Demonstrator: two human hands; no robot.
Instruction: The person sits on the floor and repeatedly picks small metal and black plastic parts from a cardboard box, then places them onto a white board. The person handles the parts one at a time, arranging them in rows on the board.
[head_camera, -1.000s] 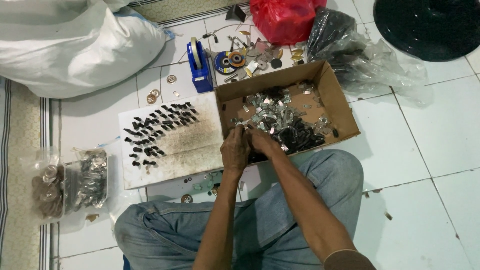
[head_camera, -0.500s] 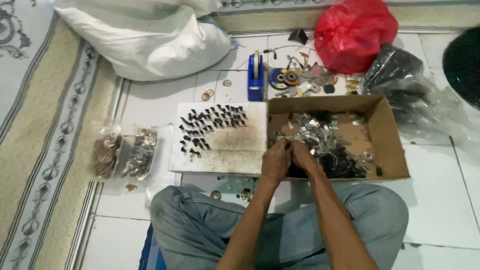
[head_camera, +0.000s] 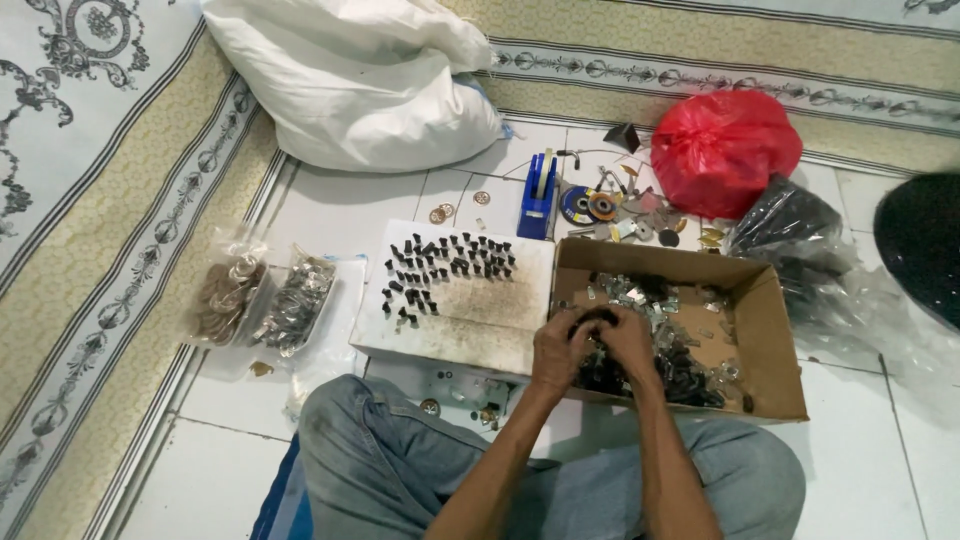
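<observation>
Low and right of centre, over the near edge of the cardboard box (head_camera: 770, 345), my left hand (head_camera: 558, 350) and right hand (head_camera: 628, 343) are pinching together on a small dark part (head_camera: 597, 318), too tiny to identify. Finished dark pieces (head_camera: 445, 265) are standing in rows on the white board (head_camera: 470, 335) just left, within easy reach.

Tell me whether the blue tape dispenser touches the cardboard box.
Apart. The head view shows bare white tile between the blue tape dispenser and the cardboard box, whose near corner lies lower and to its right.
</observation>
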